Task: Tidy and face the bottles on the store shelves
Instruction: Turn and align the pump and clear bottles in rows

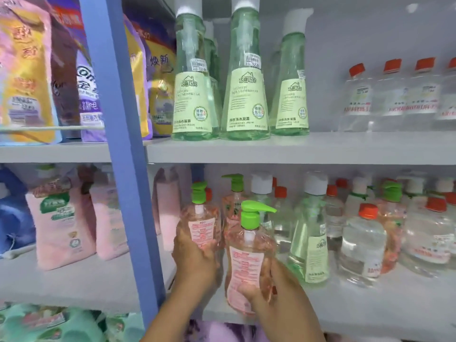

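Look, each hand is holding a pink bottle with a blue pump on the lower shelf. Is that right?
Almost. The pumps are green, not blue. The head view shows the left hand gripping one pink bottle and the right hand gripping the other pink bottle, both at the lower shelf, each with a green pump.

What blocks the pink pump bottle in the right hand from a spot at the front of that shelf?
Nothing visible. The right hand holds the pink green-pump bottle over bare front edge of the grey shelf; the clear and green bottles stand behind.
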A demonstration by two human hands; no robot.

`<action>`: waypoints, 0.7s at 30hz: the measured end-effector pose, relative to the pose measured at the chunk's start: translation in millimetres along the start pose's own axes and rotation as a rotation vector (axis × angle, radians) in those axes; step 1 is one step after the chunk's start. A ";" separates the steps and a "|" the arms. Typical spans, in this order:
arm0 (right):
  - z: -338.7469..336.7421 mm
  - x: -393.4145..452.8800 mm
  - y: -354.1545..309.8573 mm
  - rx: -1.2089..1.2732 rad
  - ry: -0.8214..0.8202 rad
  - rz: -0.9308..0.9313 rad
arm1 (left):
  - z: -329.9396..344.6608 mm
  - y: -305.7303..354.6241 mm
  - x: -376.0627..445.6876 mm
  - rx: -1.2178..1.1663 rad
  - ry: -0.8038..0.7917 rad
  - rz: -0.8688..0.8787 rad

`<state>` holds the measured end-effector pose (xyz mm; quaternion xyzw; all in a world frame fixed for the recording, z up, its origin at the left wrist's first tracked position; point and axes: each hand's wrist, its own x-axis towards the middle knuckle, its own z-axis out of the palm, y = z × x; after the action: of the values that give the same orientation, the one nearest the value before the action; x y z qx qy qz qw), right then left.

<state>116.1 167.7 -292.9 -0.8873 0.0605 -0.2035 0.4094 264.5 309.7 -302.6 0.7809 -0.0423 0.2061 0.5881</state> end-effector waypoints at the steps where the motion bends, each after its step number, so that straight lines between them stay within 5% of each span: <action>1: 6.0 2.7 -4.7 -0.105 0.028 -0.007 | -3.9 -1.2 5.7 -0.058 -0.068 -0.042; 4: 27.0 11.7 -11.1 -0.191 0.055 0.050 | -15.0 8.1 1.3 -0.308 -0.317 -0.124; 7: 48.3 20.4 -11.1 -0.132 0.117 0.028 | -28.6 25.5 -21.5 -0.366 -0.185 -0.180; 9: 60.4 25.1 -12.5 -0.088 0.091 -0.006 | -40.0 43.7 -43.9 -0.402 0.026 -0.004; 11: 63.0 27.0 -11.6 -0.049 0.056 -0.035 | -44.4 55.9 -62.7 -0.377 0.146 0.367; 14: 29.2 24.8 -2.0 -0.017 0.355 -0.132 | -33.8 57.9 -74.8 -0.324 -0.007 0.662; 17: -31.6 28.4 12.3 0.059 0.739 -0.106 | -12.2 67.7 -77.9 -0.270 -0.173 0.633; 21: -66.7 55.6 28.2 0.069 0.436 0.201 | 25.5 96.6 -77.9 -0.148 -0.290 0.331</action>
<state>141.0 87.1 -257.9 -0.7974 0.2284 -0.3505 0.4349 170.6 242.7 -250.1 0.7394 -0.2690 0.1817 0.5898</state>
